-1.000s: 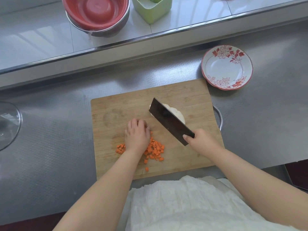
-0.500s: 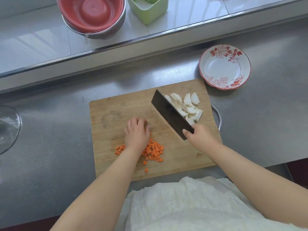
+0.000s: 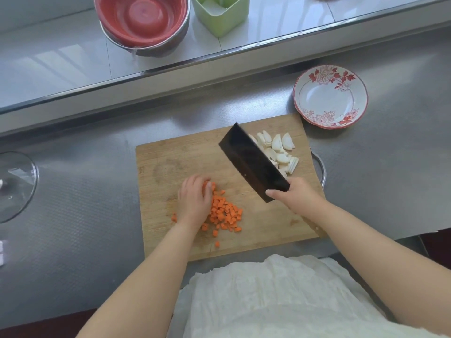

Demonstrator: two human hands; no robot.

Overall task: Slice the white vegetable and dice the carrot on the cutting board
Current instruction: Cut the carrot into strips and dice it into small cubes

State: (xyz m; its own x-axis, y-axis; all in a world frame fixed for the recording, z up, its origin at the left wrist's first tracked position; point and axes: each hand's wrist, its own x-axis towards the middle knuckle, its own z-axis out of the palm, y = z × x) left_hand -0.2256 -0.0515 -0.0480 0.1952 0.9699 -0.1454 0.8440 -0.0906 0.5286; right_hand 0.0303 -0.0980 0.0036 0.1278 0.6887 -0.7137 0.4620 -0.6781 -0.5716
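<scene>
Lid: one clear glass lid (image 3: 14, 186), round, cut off by the frame edge, on the surface well left of the board.
Surface: one sheet of dull grey metal (image 3: 73, 215) with a fine dimpled texture; a glossy tiled ledge (image 3: 48, 62) with a metal rim runs beyond the board.
Bowls: one red round bowl (image 3: 141, 18) nested in one steel bowl, on the ledge beyond the board's left half.
Tub: one pale green square plastic tub (image 3: 220, 17), on the ledge beyond the board's middle.
Board: one wooden rectangle (image 3: 175, 157), pale grain with cut marks, a metal loop handle at its right edge.
Left hand: one (image 3: 194, 200), palm down on the board's near-left part, fingers (image 3: 192, 182) bent and close together, resting on the left side of the carrot pile; whether they pinch any cubes cannot be told.
Carrot: one loose pile of small orange cubes (image 3: 225, 213), too many to count, on the board's near middle; one cube lies apart near the front edge, a few peek out left of the wrist.
Cleaver: one (image 3: 251, 162), broad, dark, rectangular blade, tilted, its far end above the board's far edge, hiding part of the white slices.
White vegetable: one heap of about a dozen wedge-like slices (image 3: 280, 147), smooth and pale, on the board's far-right corner, just right of the blade.
Right hand: one (image 3: 296, 196), wrapped tightly round the cleaver's handle, forefinger along the blade's heel, over the board's right part.
Dish: one shallow round china dish (image 3: 330, 96), white with red flowers, on the surface just beyond the board's far-right corner.
Cloth: white crinkled fabric (image 3: 268, 301) at the person's front, nearer than the board.
</scene>
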